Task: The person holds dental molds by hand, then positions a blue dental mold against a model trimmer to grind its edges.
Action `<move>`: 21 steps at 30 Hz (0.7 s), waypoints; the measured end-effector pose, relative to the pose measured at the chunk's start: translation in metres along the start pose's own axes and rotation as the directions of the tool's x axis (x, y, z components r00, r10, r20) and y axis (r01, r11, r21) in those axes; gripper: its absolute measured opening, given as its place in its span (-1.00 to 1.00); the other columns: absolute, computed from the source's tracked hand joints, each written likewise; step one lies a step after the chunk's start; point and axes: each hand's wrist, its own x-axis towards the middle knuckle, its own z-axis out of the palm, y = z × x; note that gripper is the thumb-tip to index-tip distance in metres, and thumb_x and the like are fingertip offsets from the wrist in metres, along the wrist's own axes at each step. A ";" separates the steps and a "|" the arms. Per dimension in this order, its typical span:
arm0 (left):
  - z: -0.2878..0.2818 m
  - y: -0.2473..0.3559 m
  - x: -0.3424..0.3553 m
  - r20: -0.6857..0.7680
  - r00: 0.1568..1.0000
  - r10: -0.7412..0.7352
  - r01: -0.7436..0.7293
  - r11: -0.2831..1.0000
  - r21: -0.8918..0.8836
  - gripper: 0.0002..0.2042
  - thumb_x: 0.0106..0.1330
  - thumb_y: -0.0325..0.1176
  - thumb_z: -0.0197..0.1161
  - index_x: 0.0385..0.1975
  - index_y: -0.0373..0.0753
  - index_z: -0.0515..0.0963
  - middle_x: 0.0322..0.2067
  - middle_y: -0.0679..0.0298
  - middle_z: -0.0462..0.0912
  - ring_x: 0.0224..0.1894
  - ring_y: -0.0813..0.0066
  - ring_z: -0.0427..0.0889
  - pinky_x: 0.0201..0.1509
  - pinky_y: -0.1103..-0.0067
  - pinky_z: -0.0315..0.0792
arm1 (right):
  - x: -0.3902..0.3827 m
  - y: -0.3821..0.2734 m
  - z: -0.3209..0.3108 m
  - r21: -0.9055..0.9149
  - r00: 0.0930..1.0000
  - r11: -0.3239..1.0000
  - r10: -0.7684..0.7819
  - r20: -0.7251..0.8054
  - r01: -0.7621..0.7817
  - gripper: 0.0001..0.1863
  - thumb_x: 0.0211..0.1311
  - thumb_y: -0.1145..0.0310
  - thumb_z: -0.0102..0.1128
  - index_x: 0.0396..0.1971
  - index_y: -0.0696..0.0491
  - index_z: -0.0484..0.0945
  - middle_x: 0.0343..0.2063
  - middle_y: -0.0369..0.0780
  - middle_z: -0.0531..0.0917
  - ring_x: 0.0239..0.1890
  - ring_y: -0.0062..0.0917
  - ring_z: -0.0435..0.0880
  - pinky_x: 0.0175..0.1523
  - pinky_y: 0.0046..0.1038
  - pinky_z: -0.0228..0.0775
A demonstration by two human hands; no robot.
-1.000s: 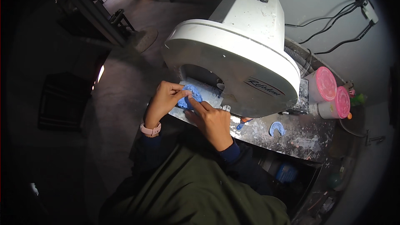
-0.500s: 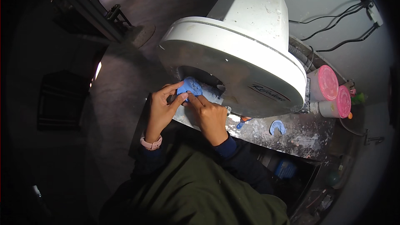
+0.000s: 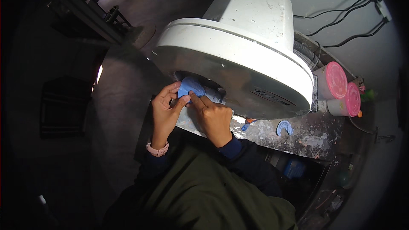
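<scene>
A blue dental cast (image 3: pixel 189 84) sits in the mouth of the dark oval opening of a white trimming machine (image 3: pixel 230 49). My left hand (image 3: pixel 166 110) grips the cast's left side with curled fingers, a pink band at the wrist. My right hand (image 3: pixel 211 119) presses its index finger on the cast's near side, the other fingers curled. A blue horseshoe-shaped cast (image 3: pixel 284 125) lies on the plaster-spattered bench (image 3: pixel 313 142), and a small blue item with an orange part (image 3: pixel 247 124) lies left of it, under the machine's edge.
Two white tubs with pink lids (image 3: pixel 335 81) stand right of the machine, beside a small green item (image 3: pixel 367 96). Black cables (image 3: pixel 341 30) hang on the wall. A dark open recess (image 3: pixel 298 174) is below the bench. A dark post (image 3: pixel 85 8) and floor show at the left.
Both hands have moved up with the blue cast, which has tilted and gone into the machine's opening. The view has shifted slightly.
</scene>
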 end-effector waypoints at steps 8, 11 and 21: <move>0.003 -0.006 0.003 -0.024 1.000 0.013 -0.014 0.998 -0.054 -0.62 0.15 -0.62 0.32 -0.03 -0.51 0.39 -0.24 0.09 0.60 -0.27 0.56 0.60 -0.23 0.63 0.61 | 0.002 0.001 0.001 -0.012 0.999 0.999 0.031 0.012 -0.030 -0.61 0.08 0.27 0.24 -0.03 -0.06 0.58 -0.51 -0.37 0.56 -0.67 -0.59 0.56 -0.63 -0.52 0.32; 0.004 -0.007 0.004 -0.029 0.999 0.017 -0.019 0.997 -0.072 -0.62 0.14 -0.65 0.31 -0.04 -0.50 0.39 -0.24 0.09 0.60 -0.27 0.57 0.60 -0.23 0.63 0.60 | 0.003 0.002 0.004 -0.014 0.999 0.999 0.047 -0.003 -0.047 -0.61 0.08 0.25 0.24 -0.04 -0.09 0.59 -0.51 -0.38 0.56 -0.68 -0.58 0.56 -0.64 -0.52 0.32; 0.000 -0.007 0.001 -0.049 0.998 0.033 -0.037 0.997 -0.074 -0.62 0.14 -0.65 0.31 -0.04 -0.52 0.39 -0.25 0.09 0.61 -0.27 0.57 0.60 -0.23 0.63 0.59 | 0.003 -0.006 0.004 -0.022 0.996 0.996 0.091 -0.011 -0.091 -0.63 0.06 0.21 0.26 -0.06 -0.15 0.61 -0.53 -0.39 0.57 -0.71 -0.55 0.55 -0.65 -0.50 0.31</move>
